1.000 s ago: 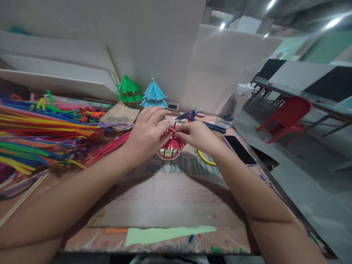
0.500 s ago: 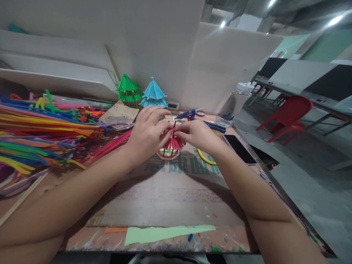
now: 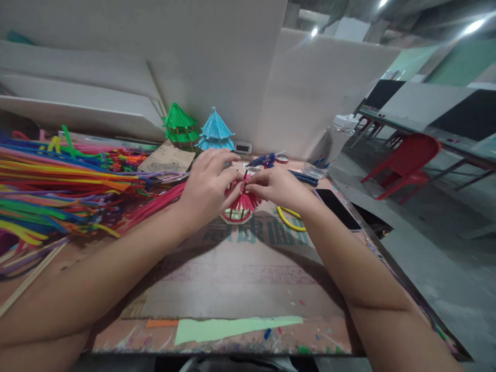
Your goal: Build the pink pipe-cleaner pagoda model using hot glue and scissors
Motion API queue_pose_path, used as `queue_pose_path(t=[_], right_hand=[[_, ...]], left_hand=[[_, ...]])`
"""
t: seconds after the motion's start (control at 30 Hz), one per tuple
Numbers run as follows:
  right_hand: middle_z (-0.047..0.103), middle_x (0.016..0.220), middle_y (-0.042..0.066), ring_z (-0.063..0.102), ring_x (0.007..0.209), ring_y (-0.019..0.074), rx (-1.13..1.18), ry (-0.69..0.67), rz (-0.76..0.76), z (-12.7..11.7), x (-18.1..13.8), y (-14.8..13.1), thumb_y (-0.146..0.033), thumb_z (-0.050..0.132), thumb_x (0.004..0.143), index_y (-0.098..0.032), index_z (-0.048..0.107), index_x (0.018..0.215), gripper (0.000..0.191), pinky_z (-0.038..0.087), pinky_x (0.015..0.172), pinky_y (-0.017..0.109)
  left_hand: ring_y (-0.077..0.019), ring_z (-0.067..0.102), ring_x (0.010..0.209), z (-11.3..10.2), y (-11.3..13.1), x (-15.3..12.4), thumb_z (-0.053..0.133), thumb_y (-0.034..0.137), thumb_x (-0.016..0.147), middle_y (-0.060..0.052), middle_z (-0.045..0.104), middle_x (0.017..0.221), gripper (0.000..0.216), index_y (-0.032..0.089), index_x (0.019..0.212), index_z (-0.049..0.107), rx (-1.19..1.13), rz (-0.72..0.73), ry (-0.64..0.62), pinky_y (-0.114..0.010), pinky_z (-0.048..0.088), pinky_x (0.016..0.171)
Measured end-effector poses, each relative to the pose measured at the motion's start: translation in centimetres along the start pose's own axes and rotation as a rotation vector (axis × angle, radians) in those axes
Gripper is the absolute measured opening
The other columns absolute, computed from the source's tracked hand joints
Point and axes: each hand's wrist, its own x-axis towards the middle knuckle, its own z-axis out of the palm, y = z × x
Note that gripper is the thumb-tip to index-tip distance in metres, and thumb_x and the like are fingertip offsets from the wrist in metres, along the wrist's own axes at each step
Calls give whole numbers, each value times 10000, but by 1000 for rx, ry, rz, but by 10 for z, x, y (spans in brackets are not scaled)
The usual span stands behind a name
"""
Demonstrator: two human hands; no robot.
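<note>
A small red model pavilion (image 3: 250, 202) of fuzzy pipe cleaners stands on a pale base at the middle of the table. Dark thin posts rise from its base, and one dark tip pokes up above the red fringe. My left hand (image 3: 207, 183) pinches its upper part from the left. From the right, my right hand (image 3: 277, 187) closes thumb and forefinger on the same spot. The fingertips hide what exactly lies between them. Behind the left hand stand a blue pavilion roof (image 3: 215, 130) and a green pavilion (image 3: 180, 124).
Bundles of coloured pipe cleaners (image 3: 58, 181) fill the left side. A blue glue gun (image 3: 263, 160), pliers with yellow handle (image 3: 290, 219), a phone (image 3: 337, 208) and a clear bottle (image 3: 329, 147) lie or stand to the right. Cardboard (image 3: 240, 289) covers the front; green paper (image 3: 232, 329) lies along the edge.
Both hands stay at the red pavilion with barely any movement of the fingers. The whole view has shifted very slightly.
</note>
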Motion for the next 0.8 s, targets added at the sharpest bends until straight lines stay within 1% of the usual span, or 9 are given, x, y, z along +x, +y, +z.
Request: queue_pose_path(t=[0.17,0.27,0.33,0.5,0.67,0.8], right_hand=[[750,729,20,601,635,119,27,2,-8,2,2,6,-172,624,947,-144,843,944,221,395,608,243],[753,735,25,609,646,123,25,2,-13,2,1,5,-171,623,948,-143,840,934,220,400,613,247],[756,739,26,612,652,125,12,2,-18,2,1,4,-168,626,949,-143,842,935,218,402,617,250],[764,749,28,622,665,129,-19,7,-11,0,0,1,-153,629,947,-148,849,953,220,405,624,257],[762,751,29,618,654,126,20,-10,0,0,0,1,-148,624,947,-148,847,949,223,416,624,252],[763,750,30,618,652,125,10,6,-10,1,0,2,-155,638,948,-148,848,945,210,416,625,250]], left_hand=[[-336,613,1292,0,1,1,592,269,1028,-154,709,1300,163,190,1010,734,11,20,9,-571,482,1121],[-343,623,1277,0,1,1,591,268,1030,-165,715,1283,173,177,1000,735,20,35,21,-572,496,1108],[-339,621,1286,0,1,1,590,273,1031,-154,713,1288,168,189,1010,735,27,29,13,-571,493,1115],[-333,608,1313,1,0,0,592,272,1029,-146,709,1303,164,200,1013,739,43,33,6,-571,482,1139],[-340,600,1334,2,-1,1,623,254,1002,-128,717,1318,133,227,1007,753,20,8,-19,-605,468,1155],[-352,586,1360,0,3,0,631,256,986,-133,702,1350,150,229,1054,761,15,11,-25,-628,417,1201]])
